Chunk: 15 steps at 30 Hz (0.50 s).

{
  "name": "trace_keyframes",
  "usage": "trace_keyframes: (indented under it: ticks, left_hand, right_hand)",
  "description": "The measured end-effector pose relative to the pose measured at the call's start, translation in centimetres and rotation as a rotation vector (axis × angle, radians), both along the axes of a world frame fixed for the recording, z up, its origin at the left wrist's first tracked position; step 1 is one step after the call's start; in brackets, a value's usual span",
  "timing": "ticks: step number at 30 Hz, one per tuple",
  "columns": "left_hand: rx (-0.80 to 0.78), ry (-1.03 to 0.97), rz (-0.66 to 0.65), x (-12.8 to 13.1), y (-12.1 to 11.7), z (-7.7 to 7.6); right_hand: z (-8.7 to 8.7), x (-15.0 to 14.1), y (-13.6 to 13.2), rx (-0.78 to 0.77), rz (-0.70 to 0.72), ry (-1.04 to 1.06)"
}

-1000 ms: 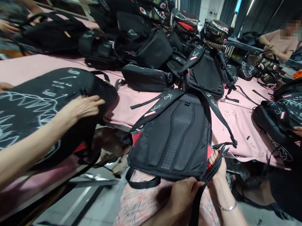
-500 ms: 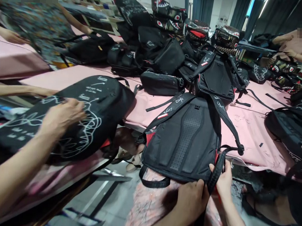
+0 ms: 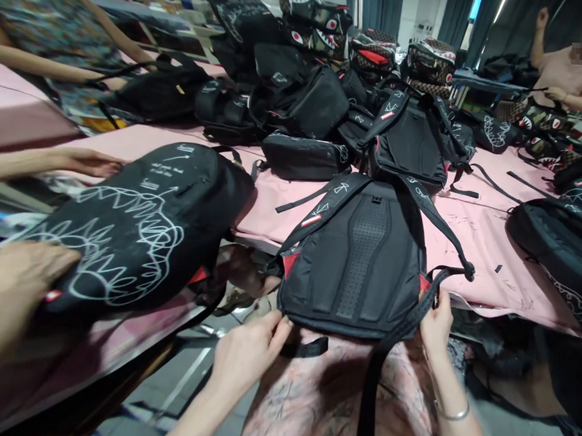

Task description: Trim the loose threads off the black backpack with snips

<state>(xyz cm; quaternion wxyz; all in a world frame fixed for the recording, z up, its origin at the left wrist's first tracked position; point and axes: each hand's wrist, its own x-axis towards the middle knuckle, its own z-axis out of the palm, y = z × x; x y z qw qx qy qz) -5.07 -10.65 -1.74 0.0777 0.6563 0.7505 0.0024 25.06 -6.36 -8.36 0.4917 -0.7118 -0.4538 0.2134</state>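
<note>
A: Item one, far left of frame?

B: A co-worker's hand (image 3: 21,274) at lower left, blurred, resting on the lower end of a black backpack with white scribble print (image 3: 136,227). That bag lies on the pink bench (image 3: 468,242), its near end over the edge. A second co-worker's hand (image 3: 88,163) lies flat just above it, at left centre.

A: Item two, the person's own left hand?

B: Left hand (image 3: 249,351), lower centre. Thumb and fingertips pinch together at the lower left corner of the black backpack (image 3: 361,259), just where a short webbing strap (image 3: 309,348) hangs from that corner. The bag sits directly above and to the right of this hand.

A: The backpack itself?

B: Centre of frame, back panel up, perforated padding down the middle, red patches at both lower corners. Its top lies on the bench; its bottom edge overhangs toward the person's lap. Two shoulder straps run down its sides.

A: Right hand?

B: Right hand (image 3: 435,324), lower right of centre, bracelet on the wrist. Fingers closed around the right shoulder strap (image 3: 402,329) near the bag's lower right corner; the strap's tail drops below the hand.

A: Remainder?

B: A pile of black and shark-print bags (image 3: 317,71) across the upper centre; another black bag (image 3: 555,245) at right edge; a seated person (image 3: 565,76) at upper right.
</note>
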Motion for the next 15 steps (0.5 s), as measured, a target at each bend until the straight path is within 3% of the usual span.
trace_keyframes:
  ticks: [4, 8, 11, 15]
  left_hand:
    - [-0.108, -0.194, -0.12, -0.2, -0.6, 0.2]
    - [-0.166, -0.408, -0.224, 0.7, -0.7, 1.1]
    - [0.013, -0.576, -0.269, 0.8, 0.5, 1.8]
    - [0.346, -0.567, -0.408, 0.9, 4.8, 0.9]
  right_hand:
    - [-0.3, 2.2, 0.3, 0.047, -0.029, 0.108]
    - [-0.7, 5.4, -0.2, 0.015, 0.108, 0.291]
    - [-1.2, 7.2, -1.0, -0.036, 0.163, 0.378]
    - [-1.3, 7.8, -2.2, -0.005, -0.03, 0.371]
